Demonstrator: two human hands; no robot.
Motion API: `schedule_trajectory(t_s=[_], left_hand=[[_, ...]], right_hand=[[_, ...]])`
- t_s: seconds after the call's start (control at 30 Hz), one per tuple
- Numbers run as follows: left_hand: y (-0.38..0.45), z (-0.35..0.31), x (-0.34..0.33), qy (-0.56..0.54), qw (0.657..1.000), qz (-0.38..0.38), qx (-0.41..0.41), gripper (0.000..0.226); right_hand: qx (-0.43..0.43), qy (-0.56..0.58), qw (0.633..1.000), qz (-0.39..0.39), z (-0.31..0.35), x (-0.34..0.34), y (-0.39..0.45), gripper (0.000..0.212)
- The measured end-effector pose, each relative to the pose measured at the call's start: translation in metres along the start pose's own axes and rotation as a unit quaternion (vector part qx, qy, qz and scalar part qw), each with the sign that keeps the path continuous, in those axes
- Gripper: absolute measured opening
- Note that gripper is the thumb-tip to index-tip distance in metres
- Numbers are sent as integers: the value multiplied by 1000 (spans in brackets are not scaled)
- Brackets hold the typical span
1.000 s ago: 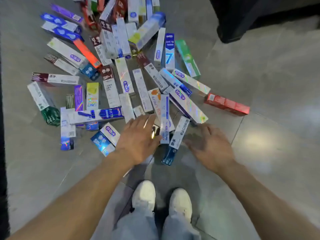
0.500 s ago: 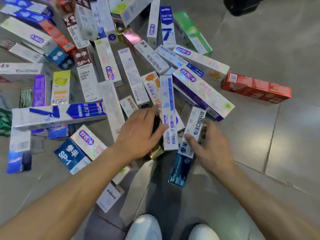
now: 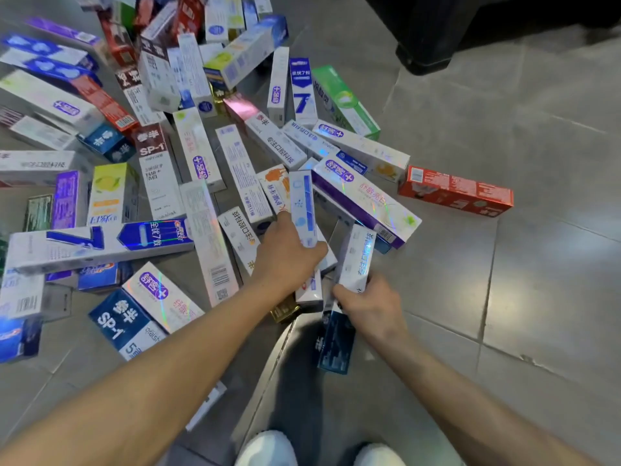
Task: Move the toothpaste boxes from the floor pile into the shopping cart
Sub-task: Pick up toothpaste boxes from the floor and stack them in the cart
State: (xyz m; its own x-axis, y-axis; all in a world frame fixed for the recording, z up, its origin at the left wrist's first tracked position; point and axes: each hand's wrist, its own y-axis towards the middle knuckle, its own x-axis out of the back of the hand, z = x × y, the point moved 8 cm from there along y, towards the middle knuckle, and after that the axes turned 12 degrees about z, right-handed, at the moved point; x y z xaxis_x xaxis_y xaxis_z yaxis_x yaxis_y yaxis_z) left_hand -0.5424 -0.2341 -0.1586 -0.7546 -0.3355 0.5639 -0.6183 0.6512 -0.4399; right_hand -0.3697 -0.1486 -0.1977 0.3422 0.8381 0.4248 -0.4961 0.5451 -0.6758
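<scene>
A pile of several toothpaste boxes (image 3: 161, 169) lies spread over the grey tiled floor. My left hand (image 3: 285, 255) grips a white box with a blue stripe (image 3: 302, 210) near the pile's front edge, fingers curled round its lower half. My right hand (image 3: 368, 306) grips a white and dark blue box (image 3: 353, 260) just to the right, which stands tilted with its dark end (image 3: 336, 344) toward me. No shopping cart can be made out.
A red box (image 3: 457, 195) lies apart at the right on bare tiles. A dark object (image 3: 437, 35) stands at the top right. My white shoes (image 3: 268, 449) are at the bottom edge. A gold box (image 3: 285, 311) lies under my left wrist.
Both hands reached into the pile from above it. The left hand has closed round the white and blue box, and the right hand round the white and dark blue box.
</scene>
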Motion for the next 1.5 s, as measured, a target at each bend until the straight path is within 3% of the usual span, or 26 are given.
schedule_trajectory(t_s=[0.07,0.13,0.27,0.47,0.63,0.87,1.0,1.2,1.3,1.4,1.5], left_hand=[[0,7,5,-46,999,19,21,50],[-5,15,10,-121,991,39,38,39],[-20,27,8,-331,939,74,51,28],[-64,-7,23,-485,869,72,66,23],[-114,-80,59,-535,839,84,55,35],[-210,-258,164,-484,870,82,38,25],[-284,-390,242,-448,889,92,14,32],[-406,-559,332,-390,914,102,-47,49],[-459,-618,352,-379,915,115,-72,55],[-499,-661,357,-375,910,141,-101,43],[-529,-696,344,-336,912,192,-139,37]], right_hand=[[29,47,998,13,-3,8,0,41],[29,169,984,49,-10,11,-3,23],[-21,396,911,115,-6,8,-17,27],[18,496,852,165,51,24,-53,36],[46,514,839,171,118,68,-117,40],[91,502,845,160,240,185,-268,31],[115,496,854,107,317,273,-374,58],[167,491,852,75,404,390,-544,33],[190,521,830,62,420,428,-621,29],[204,552,808,38,417,446,-686,26],[225,548,805,-30,403,456,-744,19]])
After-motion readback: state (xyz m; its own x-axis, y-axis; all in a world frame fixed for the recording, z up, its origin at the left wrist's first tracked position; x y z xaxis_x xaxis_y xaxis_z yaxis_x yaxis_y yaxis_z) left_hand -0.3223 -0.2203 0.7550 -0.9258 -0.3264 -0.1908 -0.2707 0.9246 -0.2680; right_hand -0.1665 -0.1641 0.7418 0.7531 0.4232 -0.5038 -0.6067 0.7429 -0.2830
